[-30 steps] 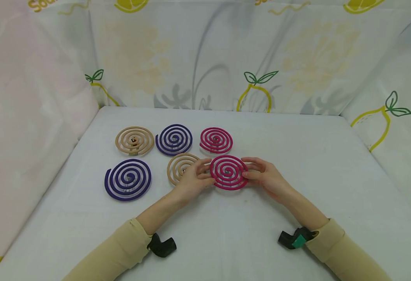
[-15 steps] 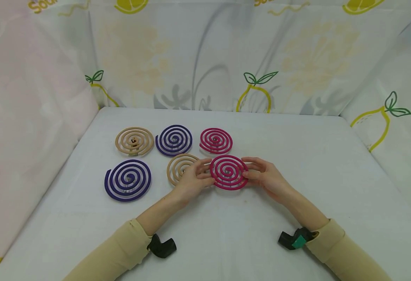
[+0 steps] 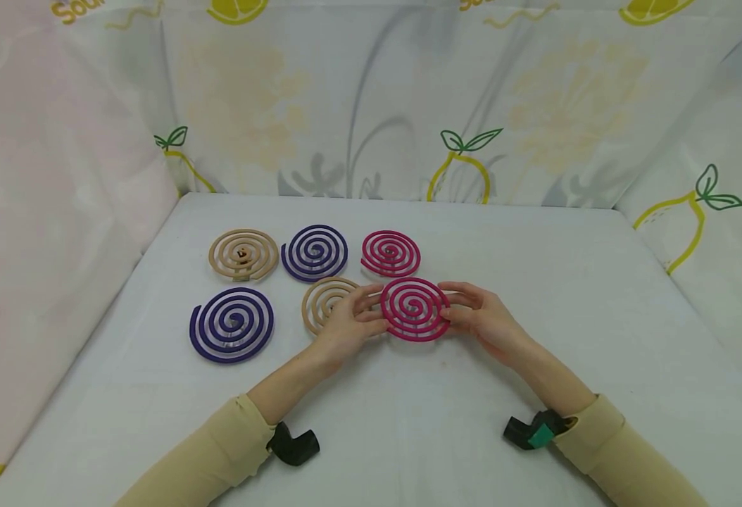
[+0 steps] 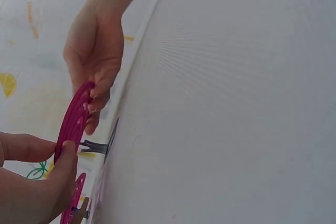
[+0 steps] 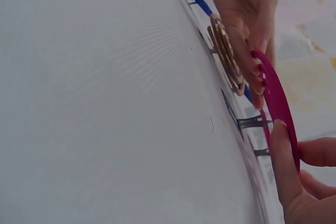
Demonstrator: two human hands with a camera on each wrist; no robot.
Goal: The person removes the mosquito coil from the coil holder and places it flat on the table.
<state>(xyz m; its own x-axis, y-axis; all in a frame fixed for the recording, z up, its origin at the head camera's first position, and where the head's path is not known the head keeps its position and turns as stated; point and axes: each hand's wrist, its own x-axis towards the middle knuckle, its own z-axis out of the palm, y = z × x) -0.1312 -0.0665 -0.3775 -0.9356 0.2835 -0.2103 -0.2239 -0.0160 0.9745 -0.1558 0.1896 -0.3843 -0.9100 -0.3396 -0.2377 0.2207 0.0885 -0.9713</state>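
Note:
Between both hands is a pink spiral mosquito coil. My left hand pinches its left edge, fingertips on top and underneath. At its right edge, my right hand does the same. Seen edge-on in the left wrist view, the coil is level with the top of a small grey metal stand, which also shows in the right wrist view. Just left of it, a tan coil is partly hidden by my left hand. Behind lies a second pink coil on its own stand.
A blue coil stands at front left. Along the back row are a tan coil and another blue coil, raised on small stands. The white table meets a lemon-print curtain at the back.
The held pink coil has shifted up slightly in the head view, with its far edge a little higher. Both hands keep nearly the same place; the other coils stay put.

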